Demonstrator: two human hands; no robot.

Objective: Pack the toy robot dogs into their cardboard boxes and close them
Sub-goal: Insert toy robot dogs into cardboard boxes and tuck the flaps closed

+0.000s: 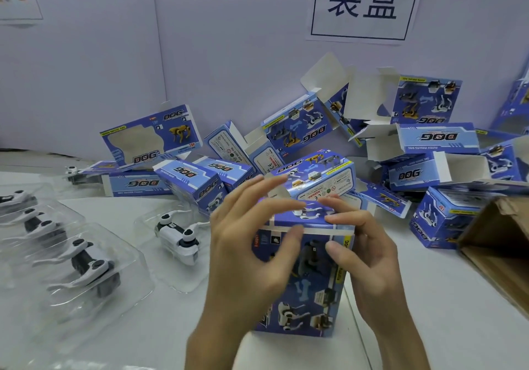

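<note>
Blue box (309, 292) upright on the desk (429, 298), long axis vertical, directly between the hands. Top flap (297, 216) folded over, apparently not yet tucked. Left hand (252, 240) and right hand (363, 255) equally near; narrow grip, each pinching the flap's front edge.

**Both hands on the box top**

The left hand (246, 243) and right hand (369, 252) stand side by side on bare forearms. Each pinches the upper end of an upright blue printed cardboard box (309, 289), thumb in front, fingers arched over the top.
</note>
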